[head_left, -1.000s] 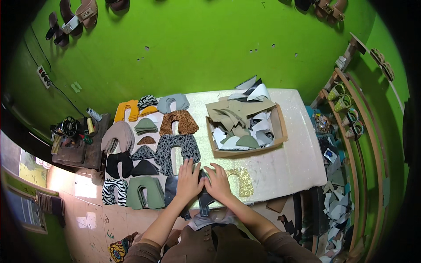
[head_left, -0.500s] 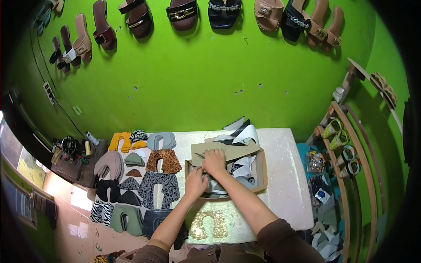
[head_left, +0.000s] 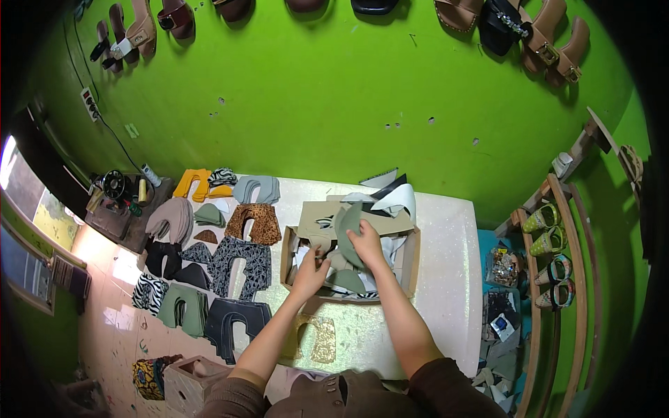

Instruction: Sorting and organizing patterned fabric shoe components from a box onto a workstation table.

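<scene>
An open cardboard box (head_left: 412, 279) stands on the table, filled with loose offcuts of sheet material. My right hand (head_left: 367, 244) is closed on a curved sage-green material piece (head_left: 346, 233), lifted above the box's contents. At the box's left side is my left hand (head_left: 310, 273), its thumb and fingers apart among the scraps, with no held piece showing. Another green piece (head_left: 348, 281) lies in the box near its front wall. A flat khaki sheet (head_left: 390, 221) rests across the back of the box, with white and black scraps (head_left: 397, 200) behind it.
Left of the box lie stacks of cut U-shaped pieces, among them leopard print (head_left: 254, 221), dark patterned (head_left: 240, 268) and green (head_left: 185, 308). A glittery gold piece (head_left: 322, 339) lies in front. A wooden rack (head_left: 575, 299) holds sandals at right; more hang on the green wall (head_left: 313, 104).
My right hand has lifted the curved green piece out of the box's contents. My left hand stays at the box's left side, its fingers now farther apart. The view has tipped downward.
</scene>
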Motion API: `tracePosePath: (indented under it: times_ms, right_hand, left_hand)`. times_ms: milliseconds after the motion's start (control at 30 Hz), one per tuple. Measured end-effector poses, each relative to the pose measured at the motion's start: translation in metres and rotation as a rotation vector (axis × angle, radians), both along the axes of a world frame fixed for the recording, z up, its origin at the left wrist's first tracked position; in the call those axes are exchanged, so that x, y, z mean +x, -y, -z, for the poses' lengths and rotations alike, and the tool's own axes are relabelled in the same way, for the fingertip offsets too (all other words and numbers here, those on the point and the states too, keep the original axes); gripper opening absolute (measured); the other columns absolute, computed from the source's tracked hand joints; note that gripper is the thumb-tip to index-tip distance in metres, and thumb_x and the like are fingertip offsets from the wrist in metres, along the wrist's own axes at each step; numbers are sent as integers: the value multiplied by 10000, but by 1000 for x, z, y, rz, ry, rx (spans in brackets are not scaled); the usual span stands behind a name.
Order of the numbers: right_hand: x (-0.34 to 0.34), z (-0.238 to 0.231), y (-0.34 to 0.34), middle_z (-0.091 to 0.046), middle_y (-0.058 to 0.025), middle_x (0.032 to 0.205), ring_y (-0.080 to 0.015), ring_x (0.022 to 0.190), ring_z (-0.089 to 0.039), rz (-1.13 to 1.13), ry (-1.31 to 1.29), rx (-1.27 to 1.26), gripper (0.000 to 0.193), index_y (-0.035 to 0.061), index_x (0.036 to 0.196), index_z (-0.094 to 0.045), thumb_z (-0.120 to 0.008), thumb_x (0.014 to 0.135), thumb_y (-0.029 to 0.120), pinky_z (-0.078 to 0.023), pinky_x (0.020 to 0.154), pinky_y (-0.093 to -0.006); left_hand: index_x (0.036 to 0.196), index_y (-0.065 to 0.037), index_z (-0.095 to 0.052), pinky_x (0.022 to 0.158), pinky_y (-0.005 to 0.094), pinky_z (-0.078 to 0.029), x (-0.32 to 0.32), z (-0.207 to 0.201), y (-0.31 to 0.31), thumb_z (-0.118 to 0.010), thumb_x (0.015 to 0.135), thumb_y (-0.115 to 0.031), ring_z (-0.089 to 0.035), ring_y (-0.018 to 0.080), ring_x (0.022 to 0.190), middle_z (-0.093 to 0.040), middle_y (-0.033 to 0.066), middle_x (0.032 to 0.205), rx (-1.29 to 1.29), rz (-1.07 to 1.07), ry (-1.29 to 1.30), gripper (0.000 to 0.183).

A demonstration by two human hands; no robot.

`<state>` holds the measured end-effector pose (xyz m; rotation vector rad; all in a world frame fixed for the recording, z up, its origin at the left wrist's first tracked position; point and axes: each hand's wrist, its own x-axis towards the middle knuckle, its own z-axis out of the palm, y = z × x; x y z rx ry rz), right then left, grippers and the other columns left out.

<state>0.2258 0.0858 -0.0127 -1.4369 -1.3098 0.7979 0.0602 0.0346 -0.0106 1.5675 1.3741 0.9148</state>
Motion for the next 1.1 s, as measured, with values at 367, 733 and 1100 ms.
tracePosePath:
  times_ms: [367, 733, 1100]
  right_hand:
    - [28, -9, 75, -576, -115, 994, -158, 839, -577, -149, -320, -199, 455, 20, 1177, -435, -642, 778, 95, -470, 744, -264]
    - [48, -12, 90, -565, -80, 970, -290, 913, -537, -94, 565, 38, 284, 93, 1007, -549, -630, 737, 126, -437, 764, -373]
    - [76, -45, 96, -539, -69, 925, -183, 894, -538, -370, 64, -79, 157, 19, 878, -582, -635, 742, 77, -420, 787, -275]
  left_hand:
    - [1024, 14, -554, 680, 245, -430, 24, 21, 7, -582, 829, -139, -536, 113, 754, -600, 73, 860, -139, 189, 151, 250]
    - [995, 17, -578, 625, 249, -435, 20, 19, 8, -592, 825, -165, -523, 101, 675, -600, 45, 778, -144, 207, 180, 249]
    - [1014, -5, -589, 714, 204, -405, 9, -12, -8, -581, 854, -186, -510, 73, 808, -589, 6, 875, -268, 158, 296, 242]
